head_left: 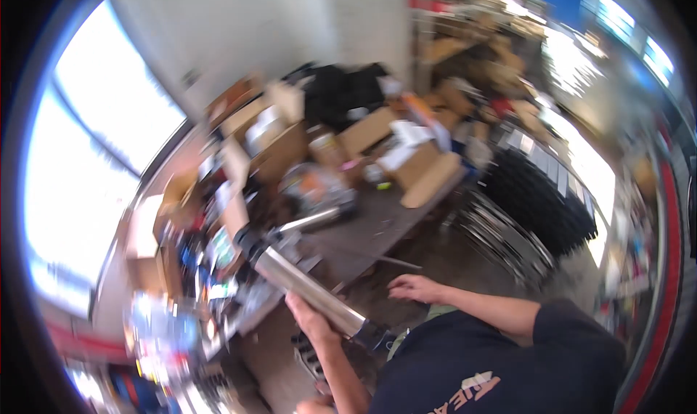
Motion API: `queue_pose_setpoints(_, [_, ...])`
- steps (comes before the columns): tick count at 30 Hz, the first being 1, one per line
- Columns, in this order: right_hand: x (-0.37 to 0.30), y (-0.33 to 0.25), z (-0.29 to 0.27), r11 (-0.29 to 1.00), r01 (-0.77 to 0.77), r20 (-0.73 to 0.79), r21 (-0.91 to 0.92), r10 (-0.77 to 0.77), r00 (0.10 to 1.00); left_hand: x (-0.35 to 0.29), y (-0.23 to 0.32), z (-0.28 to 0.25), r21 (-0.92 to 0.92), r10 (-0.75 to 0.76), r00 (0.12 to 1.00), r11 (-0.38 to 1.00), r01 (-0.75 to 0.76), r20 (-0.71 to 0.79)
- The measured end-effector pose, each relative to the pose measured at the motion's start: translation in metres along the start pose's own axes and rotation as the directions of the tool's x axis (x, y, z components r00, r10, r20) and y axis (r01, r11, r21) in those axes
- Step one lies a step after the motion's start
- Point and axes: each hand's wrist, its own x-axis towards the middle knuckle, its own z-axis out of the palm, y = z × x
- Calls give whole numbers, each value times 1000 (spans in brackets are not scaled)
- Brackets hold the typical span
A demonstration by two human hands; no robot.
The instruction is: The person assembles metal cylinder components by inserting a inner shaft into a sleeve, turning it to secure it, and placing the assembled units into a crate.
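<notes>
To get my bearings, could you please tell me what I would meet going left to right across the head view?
Bright window, left hand, right hand, black bristly-looking bundle, red strip.

Left window (91, 156) glares; motion blur smears everything.

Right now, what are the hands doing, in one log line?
left hand: holding silver tube | right hand: nothing seen held | table: boxes on top

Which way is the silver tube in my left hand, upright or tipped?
Tipped: held in the left hand, the silver tube slants, one black end near the shirt, the other toward the bench.
</notes>
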Motion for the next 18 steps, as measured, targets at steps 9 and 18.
queue_pose_setpoints(9, [-113,-2,-92,660,283,-437,696,78,896,-29,-70,180,452,-221,645,866,-215,731])
queue_pose_setpoints(18, [-173,191,-392,87,831,-668,550,642,375,-18,-160,240,540,-414,784,833,120,463])
